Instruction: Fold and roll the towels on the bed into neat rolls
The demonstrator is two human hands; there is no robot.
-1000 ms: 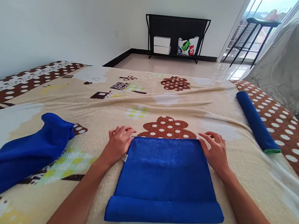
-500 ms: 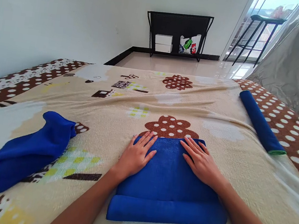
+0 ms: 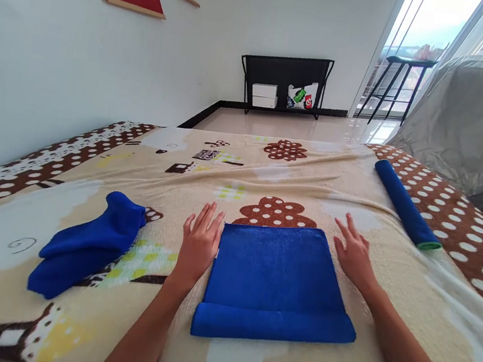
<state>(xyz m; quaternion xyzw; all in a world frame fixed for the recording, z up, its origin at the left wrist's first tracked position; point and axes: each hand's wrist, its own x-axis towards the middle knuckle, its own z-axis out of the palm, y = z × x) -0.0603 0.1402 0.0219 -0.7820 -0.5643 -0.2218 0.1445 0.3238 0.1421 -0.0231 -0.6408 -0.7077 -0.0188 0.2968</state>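
Note:
A blue towel [image 3: 274, 268] lies flat in front of me, its near edge rolled into a thick band. Just off its left edge is my left hand [image 3: 200, 244], open and holding nothing, fingers pointing away from me. Past the right edge my right hand [image 3: 353, 252] is also open and empty, its fingers apart. To the left a second blue cloth [image 3: 91, 244] lies crumpled. A tightly rolled dark blue towel [image 3: 405, 202] with a green edge rests on the right side of the bed.
A cream patterned blanket [image 3: 170, 183] with brown dotted borders covers the bed, wrinkled beyond the towel. Past its far edge stand a black rack [image 3: 285, 83] with white boxes and a bag, and a stool [image 3: 396, 85]. Grey sheeting [image 3: 468, 116] drapes something at right.
Both hands have come off the towel and moved outward to either side of it. The towel stays spread with its near edge rolled. My view has tilted up.

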